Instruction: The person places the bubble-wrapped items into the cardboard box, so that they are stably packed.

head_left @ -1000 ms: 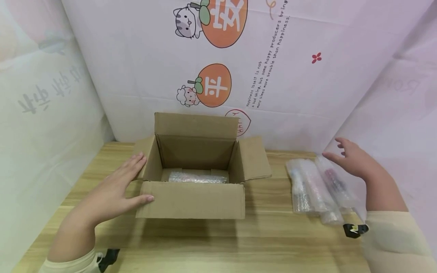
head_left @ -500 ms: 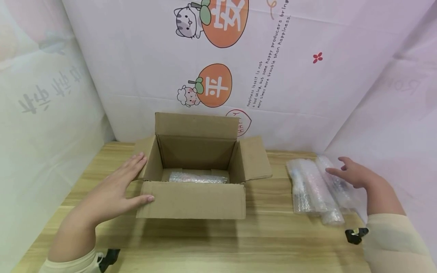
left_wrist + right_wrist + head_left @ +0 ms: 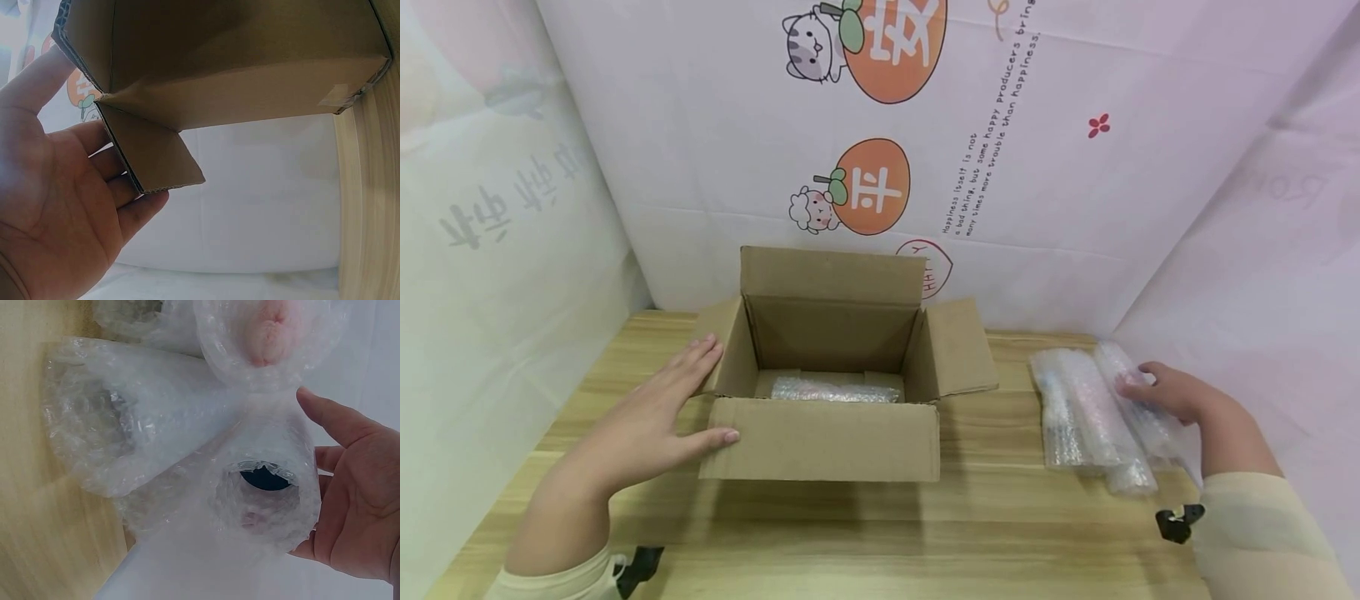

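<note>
An open cardboard box (image 3: 820, 442) stands on the table. My left hand (image 3: 651, 417) rests against its left side, thumb on the front flap and fingers along the left flap (image 3: 150, 147). Inside the box lies a bubble-wrapped bundle (image 3: 835, 392), partly hidden by the front wall. To the right, several bubble-wrapped rolls (image 3: 1086, 400) lie close together. My right hand (image 3: 1187, 400) is at the rightmost roll (image 3: 275, 434), its thumb stretched along one side and its fingers partly hidden behind it. Something dark shows inside that roll's open end.
A wooden table (image 3: 820, 542) carries everything. White printed cloth (image 3: 1030, 275) hangs behind the box, with more cloth on both sides. The right box flap (image 3: 958, 346) sticks out toward the rolls. Black wrist mounts (image 3: 1180, 523) sit at both sleeves.
My right hand has come down and toward me, from above the far end of the rolls onto the rightmost one. My left hand and the box stay in place.
</note>
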`<state>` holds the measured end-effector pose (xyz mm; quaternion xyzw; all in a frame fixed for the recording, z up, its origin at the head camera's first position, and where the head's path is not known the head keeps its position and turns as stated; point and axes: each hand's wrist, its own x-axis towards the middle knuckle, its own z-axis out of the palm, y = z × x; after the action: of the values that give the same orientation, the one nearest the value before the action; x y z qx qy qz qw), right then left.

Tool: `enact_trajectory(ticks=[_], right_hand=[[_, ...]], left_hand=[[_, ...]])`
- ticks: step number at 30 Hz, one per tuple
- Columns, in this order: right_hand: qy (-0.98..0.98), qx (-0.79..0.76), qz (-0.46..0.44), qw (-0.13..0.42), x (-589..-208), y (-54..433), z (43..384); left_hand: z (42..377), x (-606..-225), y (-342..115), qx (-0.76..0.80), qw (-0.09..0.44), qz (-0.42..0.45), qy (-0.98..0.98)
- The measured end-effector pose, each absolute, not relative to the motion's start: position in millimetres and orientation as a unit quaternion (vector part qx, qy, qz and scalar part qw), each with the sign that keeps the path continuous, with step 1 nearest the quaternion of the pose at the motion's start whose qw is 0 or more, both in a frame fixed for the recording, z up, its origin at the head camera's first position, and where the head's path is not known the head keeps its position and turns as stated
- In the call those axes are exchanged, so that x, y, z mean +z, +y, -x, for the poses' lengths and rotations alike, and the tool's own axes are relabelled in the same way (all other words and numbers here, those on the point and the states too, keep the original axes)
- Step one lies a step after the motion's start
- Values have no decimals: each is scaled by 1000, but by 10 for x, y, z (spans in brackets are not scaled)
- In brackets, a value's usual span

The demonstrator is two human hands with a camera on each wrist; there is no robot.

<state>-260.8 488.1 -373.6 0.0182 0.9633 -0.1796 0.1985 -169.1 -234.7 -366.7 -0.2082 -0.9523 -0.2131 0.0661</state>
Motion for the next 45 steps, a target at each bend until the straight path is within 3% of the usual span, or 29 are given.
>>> enact_trajectory(ticks=[27,45], right_hand=[[985,-129,11,118,-3497,4887,2601],[987,-126,81,65,-2842,4223,2638]], left_hand=[[1677,-3655,-2352,-217,66,205,-952],[1676,-3654,-2345,-214,67,207,-952]])
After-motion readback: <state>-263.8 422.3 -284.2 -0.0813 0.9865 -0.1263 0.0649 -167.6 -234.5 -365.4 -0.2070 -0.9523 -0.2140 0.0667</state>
